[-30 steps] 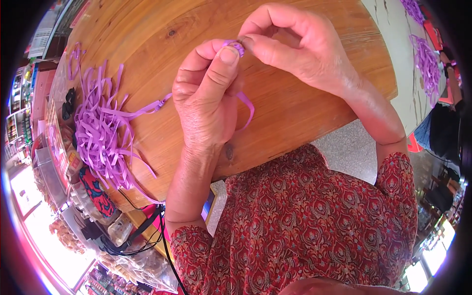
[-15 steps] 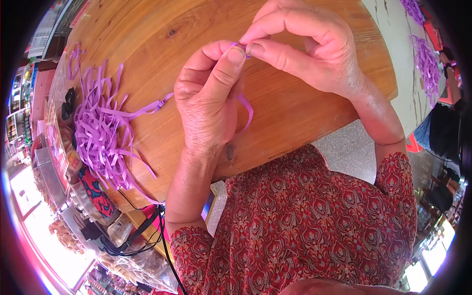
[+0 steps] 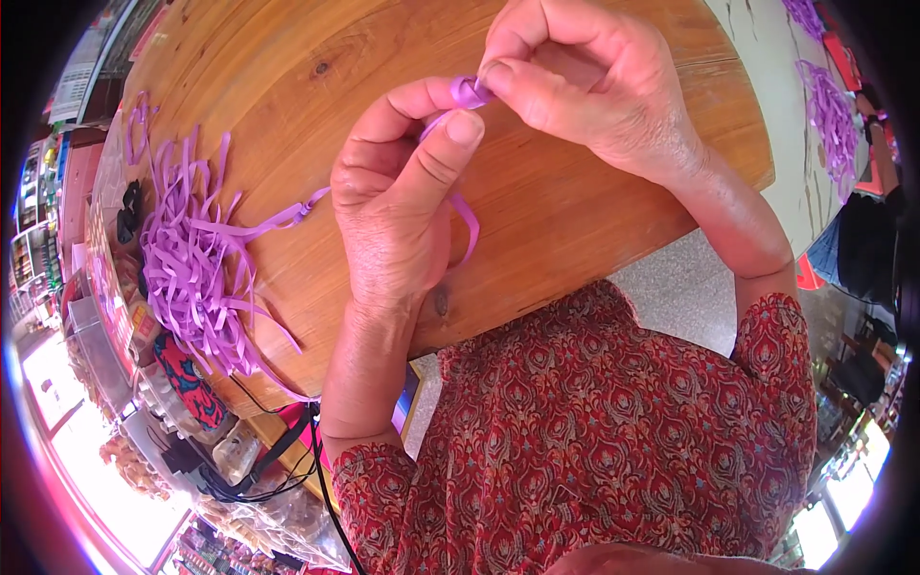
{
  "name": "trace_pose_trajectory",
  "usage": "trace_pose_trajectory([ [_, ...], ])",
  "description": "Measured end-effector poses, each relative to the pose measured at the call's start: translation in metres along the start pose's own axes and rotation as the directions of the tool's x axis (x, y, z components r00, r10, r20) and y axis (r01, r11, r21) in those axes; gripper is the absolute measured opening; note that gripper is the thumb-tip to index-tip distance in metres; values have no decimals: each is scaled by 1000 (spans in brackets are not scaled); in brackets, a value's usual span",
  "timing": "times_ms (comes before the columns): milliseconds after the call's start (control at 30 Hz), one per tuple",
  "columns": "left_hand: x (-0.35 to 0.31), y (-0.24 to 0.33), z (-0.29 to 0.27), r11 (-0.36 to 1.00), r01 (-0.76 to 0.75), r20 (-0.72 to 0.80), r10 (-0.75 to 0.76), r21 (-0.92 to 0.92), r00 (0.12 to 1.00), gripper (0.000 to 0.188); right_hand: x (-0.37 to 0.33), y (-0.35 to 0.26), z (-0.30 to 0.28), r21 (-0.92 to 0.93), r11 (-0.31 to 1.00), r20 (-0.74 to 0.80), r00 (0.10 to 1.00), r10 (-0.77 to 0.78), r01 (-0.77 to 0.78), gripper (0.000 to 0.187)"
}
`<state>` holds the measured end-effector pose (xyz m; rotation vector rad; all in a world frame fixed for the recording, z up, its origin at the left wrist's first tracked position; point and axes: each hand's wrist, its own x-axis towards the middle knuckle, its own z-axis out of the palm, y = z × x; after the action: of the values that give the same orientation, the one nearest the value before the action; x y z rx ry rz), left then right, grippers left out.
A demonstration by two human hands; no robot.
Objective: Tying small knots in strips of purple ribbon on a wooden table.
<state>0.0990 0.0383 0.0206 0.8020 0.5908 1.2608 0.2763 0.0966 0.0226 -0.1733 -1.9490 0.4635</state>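
A narrow purple ribbon [image 3: 469, 93] makes a small loop between my two hands, above the wooden table. My left hand [image 3: 398, 182] is closed on it, with the ribbon running over the index finger and under the thumb. One end hangs below that palm, and a knotted length leads left to the pile. With thumb and index finger my right hand [image 3: 589, 86] pinches the ribbon at the loop's right side. At the table's left lies a tangled heap of purple ribbons [image 3: 196, 278].
The wooden tabletop [image 3: 575, 206] has its near edge by my body. Black cables [image 3: 278, 479], a red-and-blue patterned pouch [image 3: 187, 383] and plastic bags crowd the lower left. More purple ribbons [image 3: 829, 125] lie on a pale surface at the right.
The ribbon loop has opened wider between my fingertips. My left thumb has come away from its index fingertip, and my right hand has shifted slightly up.
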Motion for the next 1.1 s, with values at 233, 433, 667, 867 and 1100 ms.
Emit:
trace_pose_trajectory([
  [233,-6,-1,8,996,-21,-113,30,84,993,15,1,-8,-2,103,987,32,992,121,-123,4],
  [433,-10,5,11,995,-1,-166,17,97,986,9,2,-6,-2,190,970,72,988,139,-151,4],
  [667,-9,4,9,997,1,-179,13,78,984,8,7,-15,-6,308,828,59,878,474,-468,6],
  [867,-10,3,6,994,-11,-226,34,105,974,9,26,-33,-15,76,964,28,967,252,-254,24],
  [1100,-7,-3,12,934,-61,-129,112,352,985,13,15,2,-24,-623,551,421,832,-361,555,36],
])
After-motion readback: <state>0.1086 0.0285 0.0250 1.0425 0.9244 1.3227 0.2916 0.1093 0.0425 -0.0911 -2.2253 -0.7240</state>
